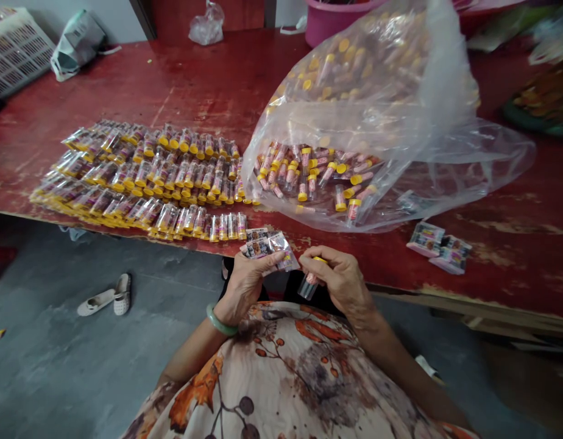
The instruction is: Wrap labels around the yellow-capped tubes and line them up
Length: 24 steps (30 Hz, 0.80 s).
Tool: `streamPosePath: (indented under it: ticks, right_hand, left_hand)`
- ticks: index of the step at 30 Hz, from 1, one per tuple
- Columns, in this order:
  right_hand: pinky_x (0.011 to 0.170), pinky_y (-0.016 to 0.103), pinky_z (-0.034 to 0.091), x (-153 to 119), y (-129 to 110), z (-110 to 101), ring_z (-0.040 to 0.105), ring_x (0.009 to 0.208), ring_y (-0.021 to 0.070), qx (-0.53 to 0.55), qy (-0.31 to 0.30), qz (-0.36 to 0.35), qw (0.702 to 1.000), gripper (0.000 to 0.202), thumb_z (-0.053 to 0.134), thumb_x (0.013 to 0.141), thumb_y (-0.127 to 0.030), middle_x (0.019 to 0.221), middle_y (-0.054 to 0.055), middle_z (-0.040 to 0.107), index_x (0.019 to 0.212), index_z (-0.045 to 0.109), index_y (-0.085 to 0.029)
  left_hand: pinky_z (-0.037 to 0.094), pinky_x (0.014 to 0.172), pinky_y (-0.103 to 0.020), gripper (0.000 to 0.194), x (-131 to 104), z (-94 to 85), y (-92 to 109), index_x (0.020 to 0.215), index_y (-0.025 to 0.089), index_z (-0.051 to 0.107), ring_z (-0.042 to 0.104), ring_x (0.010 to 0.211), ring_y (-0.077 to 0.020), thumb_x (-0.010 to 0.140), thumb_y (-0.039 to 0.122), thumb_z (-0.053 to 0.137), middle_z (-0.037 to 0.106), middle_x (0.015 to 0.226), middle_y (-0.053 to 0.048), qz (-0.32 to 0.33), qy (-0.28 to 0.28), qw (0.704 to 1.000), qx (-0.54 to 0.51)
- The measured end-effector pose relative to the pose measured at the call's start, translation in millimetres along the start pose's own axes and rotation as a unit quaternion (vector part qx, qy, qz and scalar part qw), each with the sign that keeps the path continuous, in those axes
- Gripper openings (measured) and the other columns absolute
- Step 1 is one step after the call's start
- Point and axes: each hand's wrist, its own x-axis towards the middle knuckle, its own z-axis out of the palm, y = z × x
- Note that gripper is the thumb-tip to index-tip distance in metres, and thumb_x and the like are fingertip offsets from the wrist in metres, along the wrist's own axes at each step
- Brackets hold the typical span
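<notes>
In the centre, the left hand [247, 277] pinches a few printed packets [263, 246], and the right hand [343, 280] grips a yellow-capped tube [310, 281] just beside them. Beyond them lie rows of packed tubes [158, 177] at left and a clear plastic bag [446, 152] of loose tubes at upper right, near two stacks of packets [439, 247]. A pink tub [322, 24] is cut off at the top; the bag's folds blur its upper tubes.

A pale green, rounded bangle [222, 321] circles the left wrist. The loose cream garment [304, 378] carries a print of orange leaves, thin dark stems, small orange-red berries, dark round berries and blurred grey-purple blotches.
</notes>
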Motion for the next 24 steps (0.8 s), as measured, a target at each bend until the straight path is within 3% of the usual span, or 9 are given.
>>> streamPosePath:
  ticks: [6, 14, 16, 21, 24]
  right_hand:
    - [0.054, 0.024, 0.044, -17.2, -4.0, -17.7, 0.056, 0.057, 0.0087, 0.042, -0.082, -0.065, 0.994, 0.015, 0.067, 0.084, -0.031, 0.087, 0.000, 0.060, 0.095, 0.065, -0.022]
    - [0.064, 0.030, 0.055, -29.8, -7.2, -6.7, 0.065, 0.072, 0.0143, -0.027, 0.014, -0.206, 0.978, 0.014, 0.063, 0.086, -0.021, 0.101, 0.005, 0.058, 0.100, 0.062, -0.021]
    - [0.070, 0.033, 0.057, -29.8, -4.0, -3.7, 0.066, 0.082, 0.0181, -0.097, 0.062, -0.273, 0.955, 0.019, 0.065, 0.083, -0.019, 0.101, 0.006, 0.060, 0.102, 0.063, -0.021]
    - [0.076, 0.034, 0.058, -32.0, 3.6, 4.4, 0.066, 0.090, 0.0198, -0.249, 0.126, -0.436, 0.856, 0.037, 0.070, 0.077, -0.011, 0.100, 0.007, 0.066, 0.110, 0.061, -0.023]
    - [0.072, 0.033, 0.059, -31.6, 8.5, 7.8, 0.068, 0.086, 0.0196, -0.260, 0.134, -0.443, 0.848, 0.034, 0.070, 0.078, -0.014, 0.096, 0.006, 0.068, 0.110, 0.060, -0.023]
  left_hand:
    - [0.054, 0.076, -0.031, 0.033, 1.8, -1.3, -0.1, 0.082, 0.013, 0.070, 0.067, 0.073, -0.0159, 0.056, 0.021, 0.089, 0.072, 0.082, -0.003, 0.028, 0.024, 0.999, -0.030]
    - [0.053, 0.066, -0.025, 0.035, -0.5, 4.8, -1.1, 0.078, 0.011, 0.068, 0.063, 0.064, -0.0117, 0.054, 0.023, 0.091, 0.069, 0.074, -0.001, -0.024, 0.014, 0.997, -0.074]
    - [0.052, 0.063, -0.022, 0.034, -1.5, 5.3, -1.2, 0.078, 0.012, 0.067, 0.062, 0.062, -0.0097, 0.055, 0.022, 0.090, 0.068, 0.073, 0.001, -0.033, 0.011, 0.995, -0.090]
    - [0.053, 0.060, -0.020, 0.032, -5.4, 5.4, -2.1, 0.077, 0.013, 0.067, 0.061, 0.060, -0.0085, 0.056, 0.022, 0.090, 0.067, 0.070, 0.002, -0.048, 0.014, 0.994, -0.101]
    - [0.054, 0.063, -0.022, 0.032, -7.6, 5.0, -2.5, 0.077, 0.012, 0.068, 0.062, 0.062, -0.0096, 0.057, 0.023, 0.090, 0.068, 0.072, 0.001, -0.041, 0.008, 0.994, -0.102]
